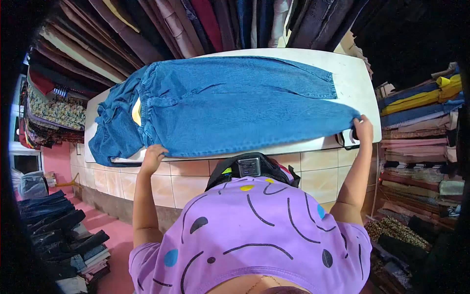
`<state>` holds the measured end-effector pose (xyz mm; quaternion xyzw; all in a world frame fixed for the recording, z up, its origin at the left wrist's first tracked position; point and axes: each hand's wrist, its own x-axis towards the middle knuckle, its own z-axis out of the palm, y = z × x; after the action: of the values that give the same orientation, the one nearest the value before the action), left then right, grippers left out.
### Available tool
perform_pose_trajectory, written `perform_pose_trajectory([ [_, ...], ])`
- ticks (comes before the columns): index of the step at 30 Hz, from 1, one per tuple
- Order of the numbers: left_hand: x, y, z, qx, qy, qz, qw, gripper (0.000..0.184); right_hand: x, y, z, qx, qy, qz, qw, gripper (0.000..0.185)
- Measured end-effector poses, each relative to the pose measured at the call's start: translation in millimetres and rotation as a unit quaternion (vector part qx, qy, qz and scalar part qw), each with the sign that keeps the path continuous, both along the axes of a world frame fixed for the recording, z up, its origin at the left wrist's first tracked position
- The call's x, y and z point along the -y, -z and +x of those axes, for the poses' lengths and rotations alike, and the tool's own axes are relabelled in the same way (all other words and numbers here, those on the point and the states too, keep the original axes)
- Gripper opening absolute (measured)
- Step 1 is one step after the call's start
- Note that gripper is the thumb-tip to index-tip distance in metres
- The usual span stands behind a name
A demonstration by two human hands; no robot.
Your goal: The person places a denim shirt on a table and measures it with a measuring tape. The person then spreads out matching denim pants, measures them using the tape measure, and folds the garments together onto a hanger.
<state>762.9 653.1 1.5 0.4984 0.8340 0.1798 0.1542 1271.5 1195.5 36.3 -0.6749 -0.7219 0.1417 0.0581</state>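
Note:
A blue denim jumpsuit [235,108] lies spread lengthwise on the white table [352,66]. Its legs stretch to the right, and its bunched upper part [115,130] lies at the left past a gathered waist. Something pale yellow [136,112] shows through an opening by the waist. My left hand [154,156] pinches the near edge of the jumpsuit just below the waist. At the far end of the nearer leg, my right hand [363,129] grips the hem, which is lifted slightly. A black strap-like item [347,141] is partly hidden under that leg.
Trousers hang in a row [210,24] behind the table. Folded clothes fill stacks on the right [416,142], and piled jeans [54,230] stand on the pink floor at the lower left. A black waist bag [249,166] sits between my body and the table edge.

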Motion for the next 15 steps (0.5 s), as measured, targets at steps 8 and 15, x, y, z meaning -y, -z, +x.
perform_pose_trajectory([
  [8,-78,-16,9,-0.06,0.006,-0.025,0.998,0.025,4,17,-32,0.096,0.008,-0.009,0.995,0.042],
  [15,-207,-4,9,-0.132,0.121,0.096,0.979,0.025,2,20,-89,0.027,-0.171,-0.043,0.984,0.027],
])
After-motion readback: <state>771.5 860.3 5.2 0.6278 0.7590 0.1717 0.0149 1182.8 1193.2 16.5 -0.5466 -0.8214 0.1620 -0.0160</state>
